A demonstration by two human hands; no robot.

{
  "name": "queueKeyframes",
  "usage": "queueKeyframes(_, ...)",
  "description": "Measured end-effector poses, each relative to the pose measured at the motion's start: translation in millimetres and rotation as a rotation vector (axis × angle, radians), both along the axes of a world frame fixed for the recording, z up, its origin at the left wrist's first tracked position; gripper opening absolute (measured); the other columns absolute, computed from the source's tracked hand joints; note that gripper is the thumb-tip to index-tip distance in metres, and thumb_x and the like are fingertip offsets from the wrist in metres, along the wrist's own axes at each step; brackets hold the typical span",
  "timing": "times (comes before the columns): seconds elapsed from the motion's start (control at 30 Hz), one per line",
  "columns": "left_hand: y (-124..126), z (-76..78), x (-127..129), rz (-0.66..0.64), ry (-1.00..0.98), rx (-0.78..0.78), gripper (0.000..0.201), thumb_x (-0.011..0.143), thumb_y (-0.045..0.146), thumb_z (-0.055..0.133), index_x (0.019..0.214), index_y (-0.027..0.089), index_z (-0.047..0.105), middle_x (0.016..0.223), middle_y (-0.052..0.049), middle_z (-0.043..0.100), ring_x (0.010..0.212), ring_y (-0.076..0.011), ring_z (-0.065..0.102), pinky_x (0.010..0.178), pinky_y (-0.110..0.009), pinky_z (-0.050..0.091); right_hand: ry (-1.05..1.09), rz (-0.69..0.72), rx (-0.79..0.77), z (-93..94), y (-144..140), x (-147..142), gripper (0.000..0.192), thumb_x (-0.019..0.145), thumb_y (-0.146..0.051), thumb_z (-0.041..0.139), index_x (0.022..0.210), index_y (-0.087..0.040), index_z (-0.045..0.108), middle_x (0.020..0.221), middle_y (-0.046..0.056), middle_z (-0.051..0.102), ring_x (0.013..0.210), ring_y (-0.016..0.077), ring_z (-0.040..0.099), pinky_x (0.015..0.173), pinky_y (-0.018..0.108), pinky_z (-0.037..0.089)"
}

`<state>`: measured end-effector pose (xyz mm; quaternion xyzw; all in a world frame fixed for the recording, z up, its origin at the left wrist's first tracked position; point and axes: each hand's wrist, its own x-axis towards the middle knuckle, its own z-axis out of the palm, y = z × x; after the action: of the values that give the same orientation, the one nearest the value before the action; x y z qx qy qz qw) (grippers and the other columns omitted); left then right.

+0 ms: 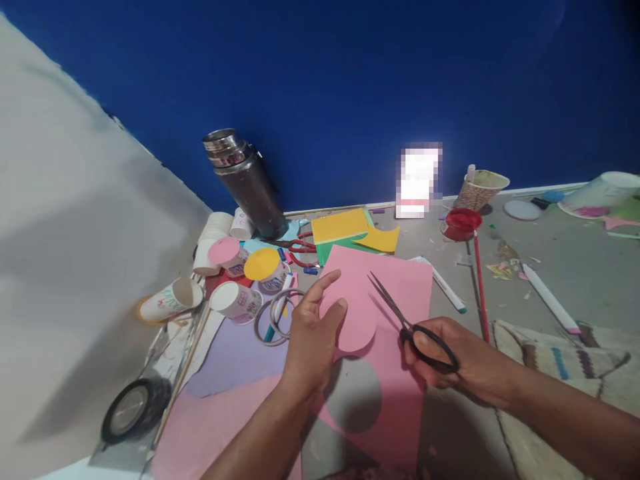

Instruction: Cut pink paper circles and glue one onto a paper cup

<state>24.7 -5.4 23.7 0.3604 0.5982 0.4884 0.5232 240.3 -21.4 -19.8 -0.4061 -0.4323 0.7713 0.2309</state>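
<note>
Head view looks down at a gray counter (575, 267). Left hand (310, 340) pinches a pink paper piece (353, 320) with a round edge, thumb on top, fingers (325, 283) half curled around it. Right hand (450, 357) is closed through the handles of black scissors (415, 327); their blades are open a little and point up over a big pink sheet (400, 293). A round hole shows in that sheet below the piece. Paper cups (235, 300) and a metal flask (247, 180) sit to the left.
</note>
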Motion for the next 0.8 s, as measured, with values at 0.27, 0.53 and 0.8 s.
queueKeyframes(0.27,-3.2,6.6,1.4,-0.044,0.205,0.062,0.041,0.076,0.016,0.071,0.117,0.024,0.073,0.094,0.000,0.072,0.065,-0.0110,0.053,0.066,-0.022,0.042,0.004,0.031,-0.041,1.4,0.4,2.7,0.067,0.073,-0.081,0.065,0.073,-0.013,0.065,0.048,-0.002,0.055,0.038,0.0050,0.026,0.041,0.024,0.014)
queueKeyframes(0.53,-1.8,-0.7,-0.8,-0.100,0.025,-0.054,0.054,0.077,0.031,0.071,0.130,0.021,0.063,0.069,0.002,0.060,0.054,-0.0104,0.048,0.051,-0.020,0.034,-0.012,0.123,0.014,4.5,0.8,3.6,0.063,0.074,-0.078,0.066,0.070,-0.015,0.064,0.048,-0.002,0.056,0.042,0.0064,0.030,0.044,0.024,0.016)
queueKeyframes(0.8,-3.7,7.5,2.6,-0.066,0.107,-0.057,0.048,0.078,0.028,0.070,0.125,0.020,0.067,0.061,0.005,0.053,0.049,-0.0080,0.040,0.047,-0.018,0.031,-0.004,0.147,0.078,0.8,0.0,5.4,0.063,0.079,-0.077,0.064,0.074,-0.014,0.065,0.051,-0.001,0.058,0.046,0.0080,0.033,0.048,0.025,0.019)
